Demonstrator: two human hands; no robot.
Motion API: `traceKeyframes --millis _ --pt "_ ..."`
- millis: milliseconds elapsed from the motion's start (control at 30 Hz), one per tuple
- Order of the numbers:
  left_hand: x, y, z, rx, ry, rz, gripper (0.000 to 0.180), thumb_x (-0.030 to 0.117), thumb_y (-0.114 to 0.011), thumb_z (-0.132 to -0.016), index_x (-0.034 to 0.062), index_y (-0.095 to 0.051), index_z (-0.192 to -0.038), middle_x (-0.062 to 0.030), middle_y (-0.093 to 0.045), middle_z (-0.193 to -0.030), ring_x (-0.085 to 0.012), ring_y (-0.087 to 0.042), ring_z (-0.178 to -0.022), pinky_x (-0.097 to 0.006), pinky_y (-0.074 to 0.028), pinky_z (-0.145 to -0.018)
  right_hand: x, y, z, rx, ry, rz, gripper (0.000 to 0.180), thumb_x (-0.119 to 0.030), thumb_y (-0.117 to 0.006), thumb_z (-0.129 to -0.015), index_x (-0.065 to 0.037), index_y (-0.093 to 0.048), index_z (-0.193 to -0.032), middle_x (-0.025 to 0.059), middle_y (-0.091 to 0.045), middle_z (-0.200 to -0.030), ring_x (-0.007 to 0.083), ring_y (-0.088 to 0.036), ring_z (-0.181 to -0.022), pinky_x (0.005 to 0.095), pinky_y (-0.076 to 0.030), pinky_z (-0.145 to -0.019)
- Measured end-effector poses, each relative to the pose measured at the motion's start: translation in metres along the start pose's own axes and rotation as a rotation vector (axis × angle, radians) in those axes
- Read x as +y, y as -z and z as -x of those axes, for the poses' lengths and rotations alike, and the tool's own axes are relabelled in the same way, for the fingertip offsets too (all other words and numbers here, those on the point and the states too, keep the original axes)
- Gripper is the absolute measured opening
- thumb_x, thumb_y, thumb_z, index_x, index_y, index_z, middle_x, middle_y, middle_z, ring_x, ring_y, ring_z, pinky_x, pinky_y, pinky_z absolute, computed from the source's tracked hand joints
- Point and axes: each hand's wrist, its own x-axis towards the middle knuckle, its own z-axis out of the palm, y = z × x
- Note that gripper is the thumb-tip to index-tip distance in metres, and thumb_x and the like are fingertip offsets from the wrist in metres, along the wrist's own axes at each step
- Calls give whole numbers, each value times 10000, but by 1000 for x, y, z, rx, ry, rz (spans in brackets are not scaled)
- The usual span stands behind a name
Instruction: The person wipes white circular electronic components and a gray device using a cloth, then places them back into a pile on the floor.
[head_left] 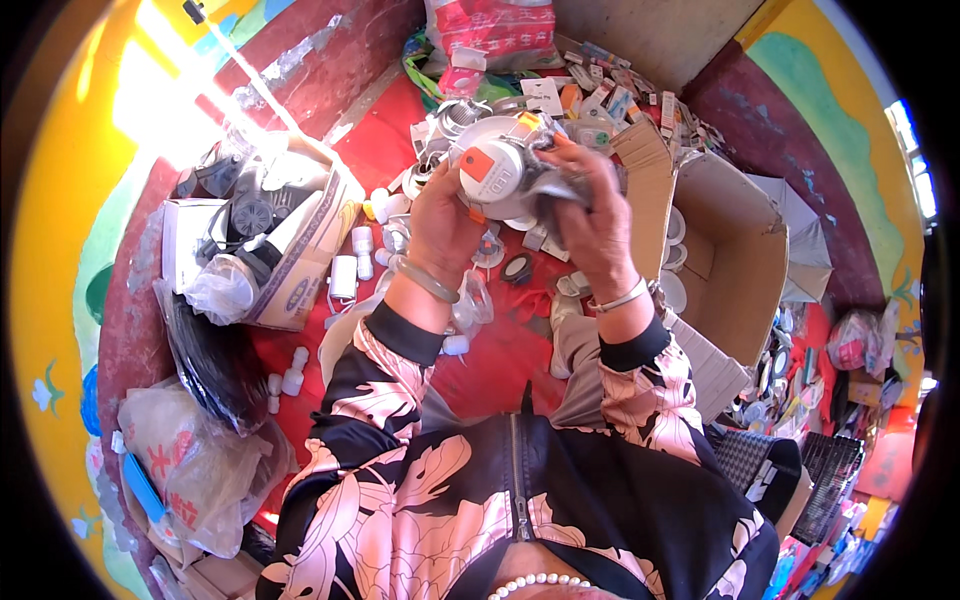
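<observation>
My left hand (440, 222) grips a round white downlight (500, 178) by its near-left side, holding it above the red floor covering with its back turned up. An orange label is on that back, and an orange-tipped spring clip shows at the rim. Bunched in my right hand (602, 218) is a grey cloth (562, 190), against or very near the light's right side; motion blurs it, and contact is hard to make out. Just below my hands lies a small black-rimmed round fitting (518, 268). White lamp holders (343, 275) lie left of my left forearm.
An open cardboard box (720, 255) with white round lights stands at right. Another carton (300, 265) at left holds black and white fittings. Small boxes (610, 100) are heaped at the far wall. Plastic bags (205, 450) sit lower left; mixed goods (790, 385) fill the right.
</observation>
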Motion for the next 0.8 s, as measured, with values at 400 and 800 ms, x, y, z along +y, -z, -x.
traceKeyframes --millis 400,800 --pt "15 -16 5 0 -147 -234 296 139 -449 -949 -16 -484 -1199 -102 -585 -1111 -184 -594 -999 -332 -504 -848 -11 -17 10 44 -217 -685 603 56 -442 -749 -35 -333 -1336 168 -398 -1362 204 -360 -1278 304 -286 -1020" --pt "-6 -3 0 159 -130 102 280 120 -418 -944 -18 -485 -1177 -122 -580 -1123 -215 -595 -991 -356 -480 -870 0 -33 10 -55 42 417 753 81 -520 -642 -20 -326 -1363 211 -397 -1347 355 -333 -1291 417 -271 -1026"
